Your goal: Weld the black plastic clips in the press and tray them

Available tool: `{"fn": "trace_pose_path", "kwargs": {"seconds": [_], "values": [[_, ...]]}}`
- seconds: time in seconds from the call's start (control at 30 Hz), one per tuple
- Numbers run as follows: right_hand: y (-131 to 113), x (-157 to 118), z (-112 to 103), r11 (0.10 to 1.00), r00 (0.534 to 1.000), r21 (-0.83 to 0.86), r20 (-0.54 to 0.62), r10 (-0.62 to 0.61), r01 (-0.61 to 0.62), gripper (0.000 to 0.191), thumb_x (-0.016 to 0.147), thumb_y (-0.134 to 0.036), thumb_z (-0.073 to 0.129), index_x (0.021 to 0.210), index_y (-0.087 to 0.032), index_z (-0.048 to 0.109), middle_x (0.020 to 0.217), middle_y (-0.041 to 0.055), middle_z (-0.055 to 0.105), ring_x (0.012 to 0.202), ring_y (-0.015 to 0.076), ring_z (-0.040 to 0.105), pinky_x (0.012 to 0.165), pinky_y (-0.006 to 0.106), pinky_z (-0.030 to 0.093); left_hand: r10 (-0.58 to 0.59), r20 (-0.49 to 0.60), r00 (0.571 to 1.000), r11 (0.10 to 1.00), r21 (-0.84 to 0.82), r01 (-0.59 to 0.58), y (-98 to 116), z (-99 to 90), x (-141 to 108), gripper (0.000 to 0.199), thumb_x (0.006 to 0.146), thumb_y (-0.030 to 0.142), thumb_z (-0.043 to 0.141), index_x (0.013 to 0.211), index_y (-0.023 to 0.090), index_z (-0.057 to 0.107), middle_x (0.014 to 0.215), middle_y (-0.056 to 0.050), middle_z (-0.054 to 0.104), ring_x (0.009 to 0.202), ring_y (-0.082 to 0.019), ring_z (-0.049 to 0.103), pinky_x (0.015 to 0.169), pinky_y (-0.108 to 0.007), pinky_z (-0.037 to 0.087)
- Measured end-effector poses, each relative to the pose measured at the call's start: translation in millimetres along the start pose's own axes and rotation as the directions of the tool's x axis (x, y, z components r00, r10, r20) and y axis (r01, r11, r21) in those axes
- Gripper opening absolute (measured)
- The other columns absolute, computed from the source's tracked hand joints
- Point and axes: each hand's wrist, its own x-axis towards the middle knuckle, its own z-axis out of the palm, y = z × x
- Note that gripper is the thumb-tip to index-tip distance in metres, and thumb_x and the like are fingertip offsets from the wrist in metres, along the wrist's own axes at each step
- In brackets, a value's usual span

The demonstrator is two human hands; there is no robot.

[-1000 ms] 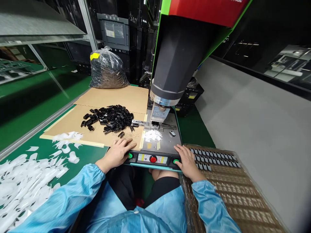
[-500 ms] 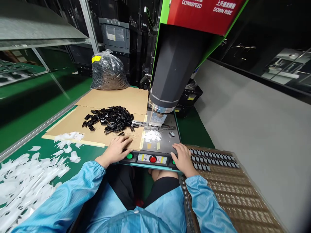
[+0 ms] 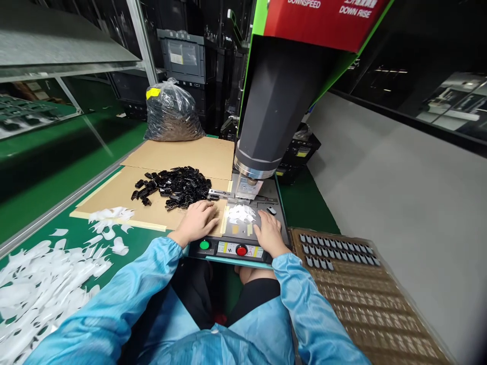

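Right hand — hiding button, machine head — cropped

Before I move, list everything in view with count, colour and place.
Press: one, black, green, red; over plate
Plate: one, grey; under press
Black parts: many; on cardboard
Cardboard: brown; on table
Table: one, green; left
White pieces: many; plate, cardboard edge, table
Bag: one, transparent; behind black parts
Buttons: green, red; front panel
Tray: one, brown; right
Grey parts: three rows; in tray
Crates: several, grey, black; background
Shelf: grey; far left
Hands: two; left by cardboard, right by plate
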Motion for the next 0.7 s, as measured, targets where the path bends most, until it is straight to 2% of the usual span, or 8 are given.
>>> {"fn": "trace_pose_path", "kwargs": {"seconds": [0.1, 0.2, 0.33, 0.53, 0.63, 0.7], "values": [[-7.9, 11.0, 7.3, 1.000, 1.000, -0.015, -0.008, -0.019, 0.019, 0.056, 0.099, -0.025, 0.054, 0.154, -0.015, 0.049, 0.154, 0.0183, 0.058, 0.142, 0.0357, 0.048, 0.118, 0.053, 0.035, 0.028, 0.014, 1.000, 0.998, 0.064, -0.029, 3.2, 6.1, 25.4, 0.047, 0.105, 0.048, 0.052, 0.144, 0.025, 0.063, 0.154, -0.015, 0.058, 0.149, -0.036, 0.045, 0.122, -0.057, 0.035], [-13.5, 12.5, 9.4, 0.999, 0.999, -0.022, -0.018, -0.031, 0.031, 0.057, 0.099, -0.024, 0.053, 0.155, -0.016, 0.050, 0.154, 0.0182, 0.058, 0.141, 0.0363, 0.048, 0.118, 0.053, 0.035, 0.015, 0.056, 0.998, 0.995, 0.102, -0.021, 1.7, 13.6, 40.6, 0.050, 0.104, 0.051, 0.052, 0.146, 0.025, 0.062, 0.156, -0.017, 0.057, 0.151, -0.039, 0.043, 0.123, -0.061, 0.030], [-17.3, 5.8, 6.0, 0.997, 0.997, -0.011, 0.014, -0.075, 0.075, 0.056, 0.101, -0.025, 0.050, 0.156, -0.017, 0.048, 0.156, 0.0163, 0.057, 0.142, 0.0341, 0.047, 0.118, 0.052, 0.034, 0.013, 0.063, 0.998, 0.995, 0.101, -0.019, -3.0, 16.5, 38.5, 0.049, 0.104, 0.051, 0.051, 0.142, 0.024, 0.065, 0.153, -0.018, 0.059, 0.147, -0.039, 0.046, 0.122, -0.062, 0.029], [-20.2, 3.2, 1.4, 0.994, 0.994, 0.039, 0.042, -0.104, 0.102, 0.056, 0.100, -0.023, 0.051, 0.156, -0.019, 0.051, 0.153, 0.0138, 0.060, 0.142, 0.0336, 0.048, 0.119, 0.052, 0.034, 0.023, 0.034, 0.999, 0.996, 0.082, -0.026, -5.8, 4.8, 27.2, 0.042, 0.104, 0.052, 0.053, 0.133, 0.027, 0.069, 0.140, -0.016, 0.065, 0.136, -0.037, 0.053, 0.122, -0.060, 0.029], [-19.5, 8.3, 0.8, 0.988, 0.993, 0.110, 0.047, -0.111, 0.105, 0.055, 0.099, -0.021, 0.051, 0.153, -0.019, 0.052, 0.150, 0.0136, 0.063, 0.142, 0.0330, 0.048, 0.118, 0.052, 0.035, 0.008, 0.014, 1.000, 0.998, 0.069, -0.009, -2.5, 1.0, 32.0, 0.041, 0.104, 0.051, 0.052, 0.132, 0.026, 0.069, 0.137, -0.016, 0.066, 0.135, -0.037, 0.053, 0.120, -0.060, 0.031], [-17.0, 16.9, 0.7, 0.983, 0.996, 0.166, 0.007, -0.084, 0.081, 0.050, 0.099, -0.021, 0.051, 0.149, -0.019, 0.056, 0.146, 0.0142, 0.065, 0.139, 0.0329, 0.052, 0.116, 0.051, 0.038, -0.024, -0.010, 1.000, 0.999, 0.042, 0.024, 2.2, 1.7, 41.4, 0.042, 0.104, 0.050, 0.052, 0.132, 0.024, 0.069, 0.134, -0.016, 0.066, 0.134, -0.038, 0.054, 0.116, -0.059, 0.036]]}}
